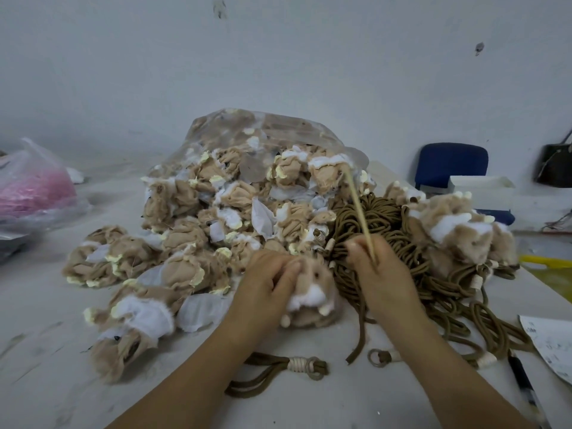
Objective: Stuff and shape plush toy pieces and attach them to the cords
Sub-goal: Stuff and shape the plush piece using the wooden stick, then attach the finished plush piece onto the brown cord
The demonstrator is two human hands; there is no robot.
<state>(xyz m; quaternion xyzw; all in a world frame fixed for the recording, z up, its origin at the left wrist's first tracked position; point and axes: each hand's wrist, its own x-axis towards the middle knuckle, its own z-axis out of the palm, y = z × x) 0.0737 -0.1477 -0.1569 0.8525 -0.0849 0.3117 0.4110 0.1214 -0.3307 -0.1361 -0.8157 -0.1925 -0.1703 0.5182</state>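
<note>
A tan and white plush toy piece (312, 292) lies on the table in front of me, right side out. My left hand (266, 284) grips its left side with curled fingers. My right hand (379, 274) holds a thin wooden stick (359, 209) that slants up and away to the left. A pile of brown cords (387, 224) lies behind my right hand. One brown cord (360, 329) trails down from under that hand. To the left lies a heap of inside-out plush pieces (192, 230), spilling from a clear plastic bag (263, 131).
Several finished plush toys (455, 233) sit at the right on the cords. Loose cord loops with white wraps (297, 365) lie near the front. A pen (523, 385) and paper (554, 339) are at the right, a pink-filled bag (34, 187) at the left, a blue chair (450, 164) behind.
</note>
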